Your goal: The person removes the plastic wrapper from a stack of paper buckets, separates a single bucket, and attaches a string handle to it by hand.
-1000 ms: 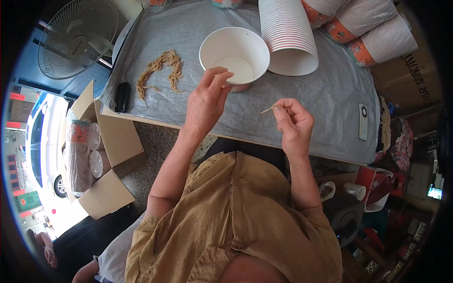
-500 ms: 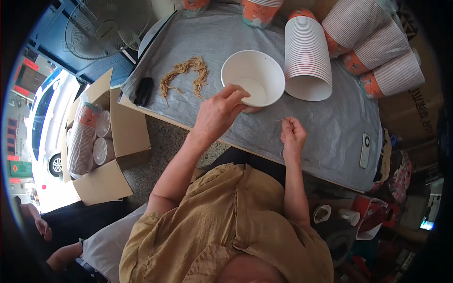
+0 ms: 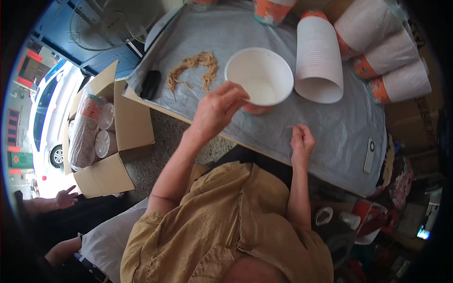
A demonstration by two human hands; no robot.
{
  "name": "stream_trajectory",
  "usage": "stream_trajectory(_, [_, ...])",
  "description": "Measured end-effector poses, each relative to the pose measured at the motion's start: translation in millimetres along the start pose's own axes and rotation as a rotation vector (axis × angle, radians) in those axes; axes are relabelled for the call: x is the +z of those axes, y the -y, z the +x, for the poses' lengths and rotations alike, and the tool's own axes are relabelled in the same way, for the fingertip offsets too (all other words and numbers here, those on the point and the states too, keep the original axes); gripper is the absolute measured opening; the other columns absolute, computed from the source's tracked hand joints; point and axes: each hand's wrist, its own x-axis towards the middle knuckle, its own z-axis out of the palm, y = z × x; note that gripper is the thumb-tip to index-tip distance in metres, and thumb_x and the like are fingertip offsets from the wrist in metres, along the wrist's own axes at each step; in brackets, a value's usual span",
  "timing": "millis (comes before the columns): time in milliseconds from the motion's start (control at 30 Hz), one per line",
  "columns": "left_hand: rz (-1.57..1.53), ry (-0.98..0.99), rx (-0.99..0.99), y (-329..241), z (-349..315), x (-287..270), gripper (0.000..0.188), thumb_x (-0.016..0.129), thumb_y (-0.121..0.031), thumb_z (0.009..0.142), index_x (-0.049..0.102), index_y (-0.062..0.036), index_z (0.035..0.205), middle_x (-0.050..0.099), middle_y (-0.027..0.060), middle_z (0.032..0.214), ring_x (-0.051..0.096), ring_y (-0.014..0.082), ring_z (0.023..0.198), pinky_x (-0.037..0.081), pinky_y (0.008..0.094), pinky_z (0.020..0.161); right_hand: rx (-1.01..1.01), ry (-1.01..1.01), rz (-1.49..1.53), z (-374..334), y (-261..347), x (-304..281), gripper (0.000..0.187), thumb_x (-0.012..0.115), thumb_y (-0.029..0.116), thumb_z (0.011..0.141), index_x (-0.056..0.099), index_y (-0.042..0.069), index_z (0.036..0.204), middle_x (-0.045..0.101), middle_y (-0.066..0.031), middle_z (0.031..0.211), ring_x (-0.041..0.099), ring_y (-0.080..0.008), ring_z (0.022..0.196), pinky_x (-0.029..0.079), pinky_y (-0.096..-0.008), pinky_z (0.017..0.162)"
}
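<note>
A white paper tub [image 3: 257, 70] with an orange-printed outside stands mouth up on the cloth-covered table in front of me. My left hand [image 3: 219, 107] reaches to its near left rim, thumb and fingers pinched together there. To the tub's right and nearer to me, my right hand [image 3: 302, 141] is closed, fingertips together. From it hangs a thin pale thread [image 3: 289, 153], hard to make out. A bundle of tan strings [image 3: 207, 63] lies in a curve left of the tub. Right of the tub lies a long stack of nested white tubs [image 3: 319, 56].
More tub stacks [image 3: 401, 78] lie at the back right. A black object [image 3: 151, 85] sits at the table's left edge, a flat metal piece [image 3: 370, 155] at the right. An open carton [image 3: 134, 127] of wrapped tubs stands left, below a fan [image 3: 113, 21]. Another person's hand [image 3: 66, 197] is lower left.
The view has shifted, moving the table things slightly rightward in the picture. My left hand stays at the tub's rim and my right hand stays closed. The other person's hand has risen and spread.
</note>
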Motion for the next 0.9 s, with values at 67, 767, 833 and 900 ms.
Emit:
stream_trajectory(67, [-0.046,0.007,0.042,-0.5,7.8,-4.4,0.014,0.069,0.002,0.090,0.070,-0.0021,0.103,0.070,0.0100,0.102,0.072,0.0241,0.092,0.057,0.0334,0.079,-0.010,0.052,0.103,5.3,-0.9,0.7,0.015,0.068,0.016,0.099,0.068,0.002,0.102,0.054,0.0076,0.074,0.043,-0.0011,0.061,0.033,-0.0200,0.052])
stream_trajectory(767, [0.107,0.021,0.077,-25.1,-32.0,27.2,0.030,0.064,0.006,0.084,0.071,-0.0107,0.108,0.068,0.0079,0.109,0.071,0.0298,0.090,0.059,0.0390,0.071,-0.230,0.378,-0.052,-27.4,133.2,25.4,0.007,0.065,0.006,0.098,0.065,-0.002,0.097,0.057,0.0059,0.071,0.046,0.0009,0.060,0.035,-0.0184,0.052])
stream_trajectory(833, [0.104,0.023,0.077,-24.9,-35.7,29.5,0.029,0.065,0.005,0.084,0.071,-0.0111,0.107,0.068,0.0080,0.107,0.070,0.0293,0.090,0.058,0.0392,0.072,-0.174,0.433,-0.052,-21.0,142.5,30.1,0.007,0.064,0.004,0.098,0.065,-0.003,0.096,0.060,0.0044,0.072,0.049,0.0008,0.063,0.038,-0.0181,0.056])
stream_trajectory(900, [0.159,0.041,0.102,-24.9,-39.9,30.3,0.024,0.065,0.004,0.086,0.071,-0.0096,0.105,0.069,0.0079,0.104,0.070,0.0292,0.091,0.057,0.0400,0.077,-0.210,0.502,-0.099,-14.8,142.6,36.5,0.007,0.063,0.002,0.097,0.064,-0.004,0.096,0.062,0.0031,0.072,0.051,-0.0005,0.063,0.041,-0.0200,0.056])
